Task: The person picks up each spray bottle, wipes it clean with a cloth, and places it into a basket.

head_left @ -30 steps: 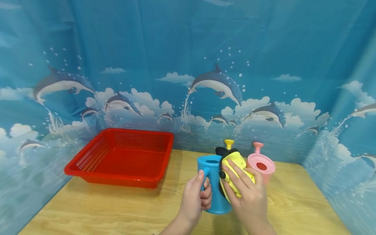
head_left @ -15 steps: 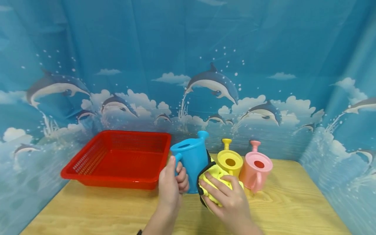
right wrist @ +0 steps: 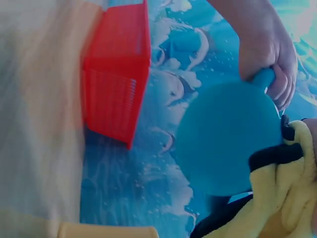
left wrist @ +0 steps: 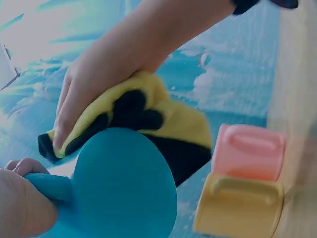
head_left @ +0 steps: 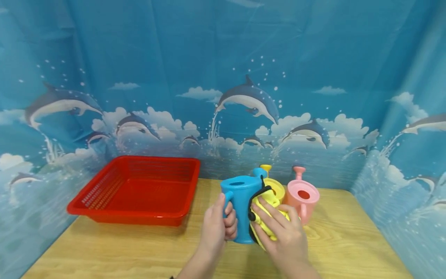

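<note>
Nearest: your left hand [head_left: 217,226], fingers clamped round the handle [head_left: 228,197] of a blue watering can [head_left: 241,217]. Your right hand [head_left: 286,236], fingers slightly apart and bent, holding a yellow-and-black cloth [head_left: 271,198] against the can's right side. Can upright or nearly so, raised off the surface; its base shows in both wrist views.

Surface: one pale wood-grain table [head_left: 139,248]; side edges slant outward toward you, back edge meets the curtain.

Behind your hands: one yellow watering can [head_left: 277,187], partly hidden by the blue can and cloth. One pink watering can [head_left: 310,207], just right of it, near the back.

Back left: one red plastic basket [head_left: 136,217], perforated sides, front right corner well apart from your left hand.

Room for moving: wood shows between basket and blue can, along your left forearm, and from the pink can to the right edge.

Farthest: one blue dolphin-print curtain [head_left: 181,58], enclosing back and both sides.
</note>
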Available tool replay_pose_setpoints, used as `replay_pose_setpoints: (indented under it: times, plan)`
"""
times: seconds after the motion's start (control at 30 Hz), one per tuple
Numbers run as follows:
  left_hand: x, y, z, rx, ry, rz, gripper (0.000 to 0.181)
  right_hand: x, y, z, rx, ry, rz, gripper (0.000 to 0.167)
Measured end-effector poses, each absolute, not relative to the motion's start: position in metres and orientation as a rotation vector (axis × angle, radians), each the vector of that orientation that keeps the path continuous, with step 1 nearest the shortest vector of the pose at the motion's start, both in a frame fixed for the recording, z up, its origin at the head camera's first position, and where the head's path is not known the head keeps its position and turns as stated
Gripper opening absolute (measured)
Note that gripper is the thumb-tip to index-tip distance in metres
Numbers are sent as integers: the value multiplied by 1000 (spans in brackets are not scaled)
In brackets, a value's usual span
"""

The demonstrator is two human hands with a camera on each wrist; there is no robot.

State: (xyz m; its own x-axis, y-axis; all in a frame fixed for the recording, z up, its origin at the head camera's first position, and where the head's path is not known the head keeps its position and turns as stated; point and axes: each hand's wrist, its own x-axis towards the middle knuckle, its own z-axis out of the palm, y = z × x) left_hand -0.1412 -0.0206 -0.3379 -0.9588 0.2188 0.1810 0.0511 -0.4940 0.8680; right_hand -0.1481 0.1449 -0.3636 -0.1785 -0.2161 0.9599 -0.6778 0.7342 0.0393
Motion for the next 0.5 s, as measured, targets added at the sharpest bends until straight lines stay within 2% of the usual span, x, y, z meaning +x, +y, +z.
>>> replay_pose_setpoints:
  times: [0.27, 0.5]
  plan:
    - [-135, -4, -343, 378, 1540, 2477, 45, -153, 159, -352, 638, -1742, 529, 42]
    - [-138, -6, -345, 276, 1495, 2531, 45, -157, 160, -357, 687, -1762, 555, 40]
